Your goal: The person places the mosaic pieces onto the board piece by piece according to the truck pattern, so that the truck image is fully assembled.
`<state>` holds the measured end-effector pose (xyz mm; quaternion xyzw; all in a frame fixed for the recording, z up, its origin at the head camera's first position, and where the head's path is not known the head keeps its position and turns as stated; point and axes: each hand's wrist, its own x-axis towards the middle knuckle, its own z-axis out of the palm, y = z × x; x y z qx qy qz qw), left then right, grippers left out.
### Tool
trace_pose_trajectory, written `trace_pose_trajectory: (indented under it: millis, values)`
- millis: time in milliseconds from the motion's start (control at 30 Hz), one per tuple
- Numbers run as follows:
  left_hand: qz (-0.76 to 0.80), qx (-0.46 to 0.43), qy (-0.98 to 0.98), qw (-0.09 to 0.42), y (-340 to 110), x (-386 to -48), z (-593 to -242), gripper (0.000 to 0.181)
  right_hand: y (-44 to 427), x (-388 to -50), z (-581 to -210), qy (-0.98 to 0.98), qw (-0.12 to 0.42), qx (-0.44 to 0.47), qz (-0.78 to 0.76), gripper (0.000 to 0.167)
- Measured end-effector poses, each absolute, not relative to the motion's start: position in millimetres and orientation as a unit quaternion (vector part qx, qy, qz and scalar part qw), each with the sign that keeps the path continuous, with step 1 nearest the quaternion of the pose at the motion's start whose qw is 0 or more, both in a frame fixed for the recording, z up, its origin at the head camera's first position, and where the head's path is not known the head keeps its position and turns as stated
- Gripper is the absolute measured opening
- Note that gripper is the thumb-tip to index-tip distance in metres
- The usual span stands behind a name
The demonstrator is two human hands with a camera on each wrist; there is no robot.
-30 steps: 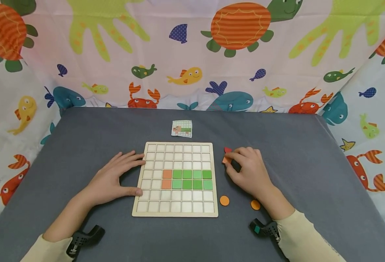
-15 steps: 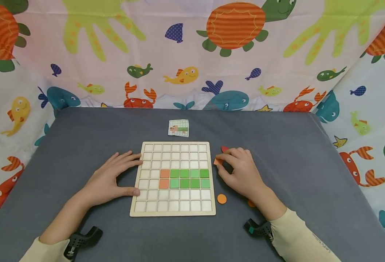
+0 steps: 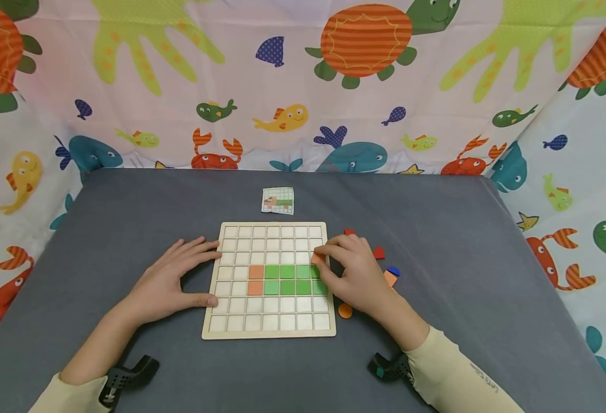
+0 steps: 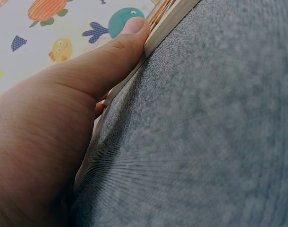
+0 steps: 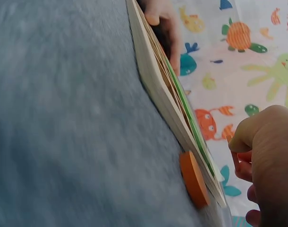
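Note:
A square pale wooden grid board (image 3: 230,228) lies on the grey cloth. Two rows of green square tiles (image 3: 287,272) fill part of it, with two salmon tiles (image 3: 255,272) at their left end. My left hand (image 3: 163,287) rests at the board's left edge, its thumb (image 4: 127,40) on the rim and its fingers extended. Over the board's right edge, my right hand (image 3: 359,275) pinches a small orange square tile (image 3: 315,258) between thumb and fingers. In the right wrist view this tile (image 5: 234,154) shows edge-on, raised above the board.
An orange disc (image 3: 345,311) lies beside the board's right edge. Behind the right hand are red pieces (image 3: 379,253), a blue piece (image 3: 394,271) and another orange piece (image 3: 390,279). A small pattern card (image 3: 278,201) lies beyond the board.
My right hand has carried the orange tile leftward from the cloth to above the board's right edge. Red, blue and orange pieces have come into sight behind it. The left hand stays put.

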<state>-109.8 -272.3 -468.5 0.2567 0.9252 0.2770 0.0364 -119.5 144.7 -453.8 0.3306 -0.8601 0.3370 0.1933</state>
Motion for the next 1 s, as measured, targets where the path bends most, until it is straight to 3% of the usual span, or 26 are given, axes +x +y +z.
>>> trace_pose_trajectory:
  millis: [1000]
  values:
    - [0.273,0.247,0.929,0.04,-271.7,-109.7,-471.0,0.1,76.5,-125.1,-450.0,-0.858,0.142,0.385,0.311,0.015]
